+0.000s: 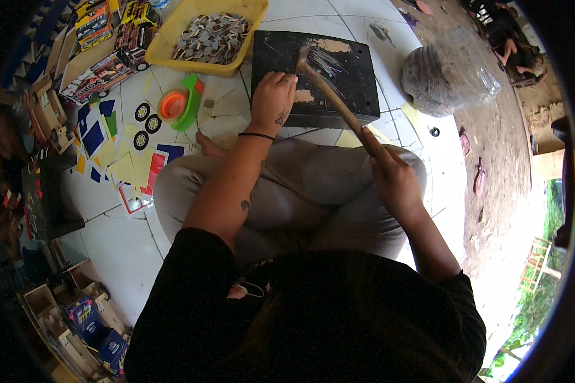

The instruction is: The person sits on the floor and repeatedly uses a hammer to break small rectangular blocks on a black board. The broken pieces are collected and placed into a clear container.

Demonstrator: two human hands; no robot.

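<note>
My right hand (393, 179) grips a hammer (340, 105) near the end of its wooden handle. The hammer's head is over a black block (358, 89) in front of my crossed legs. On the block's near left part rests my left hand (275, 99), its fingers curled together close to the hammer head; whatever they pinch is hidden. Thin silvery nails (327, 64) lie in a loose pile on the block, right of the hammer head. Worn patches of bare tan show on the block's black top.
A yellow basin (257, 22) of small flat square pieces stands behind left. Nearby lie a green tape dispenser (190, 112), small black wheels (148, 123) and coloured stickers (108, 137). Toy trucks (99, 76) stand far left, a clear plastic bag (450, 73) right.
</note>
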